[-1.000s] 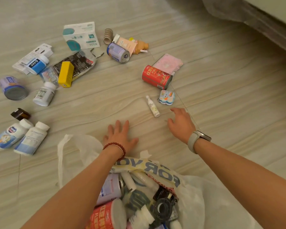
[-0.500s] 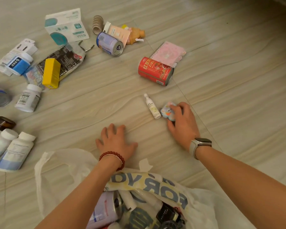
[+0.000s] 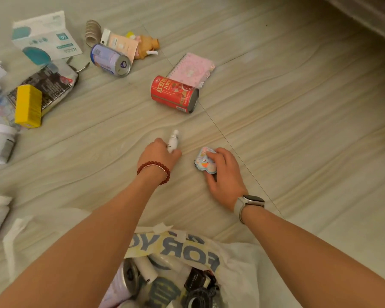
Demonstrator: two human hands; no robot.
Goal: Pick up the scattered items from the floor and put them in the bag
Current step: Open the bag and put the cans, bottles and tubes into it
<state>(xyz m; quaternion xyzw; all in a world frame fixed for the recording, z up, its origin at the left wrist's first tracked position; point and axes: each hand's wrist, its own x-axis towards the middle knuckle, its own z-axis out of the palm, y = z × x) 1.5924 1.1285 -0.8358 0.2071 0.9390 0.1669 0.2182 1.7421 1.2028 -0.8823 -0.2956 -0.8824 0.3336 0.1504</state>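
Observation:
My left hand (image 3: pixel 158 153), with a red bead bracelet at the wrist, grips a small white spray bottle (image 3: pixel 173 141) lying on the floor. To its right my right hand (image 3: pixel 223 172), with a grey watch on the wrist, pinches a small blue and pink cartoon-printed item (image 3: pixel 203 161) just above the floor. The white plastic bag (image 3: pixel 187 252) lies open at the bottom centre between my forearms, with cans, bottles and a tape roll inside.
A red can (image 3: pixel 175 94) lies beyond my hands beside a pink notebook (image 3: pixel 192 67). Farther left are a purple can (image 3: pixel 110 60), a yellow box (image 3: pixel 28 106), a mask box (image 3: pixel 43 37), a toy figure (image 3: pixel 146 45) and several white bottles (image 3: pixel 0 143) at the left edge.
My left hand left the floor by the bag and reached forward to grip the white spray bottle. My right hand closed on the cartoon item and drew it slightly back.

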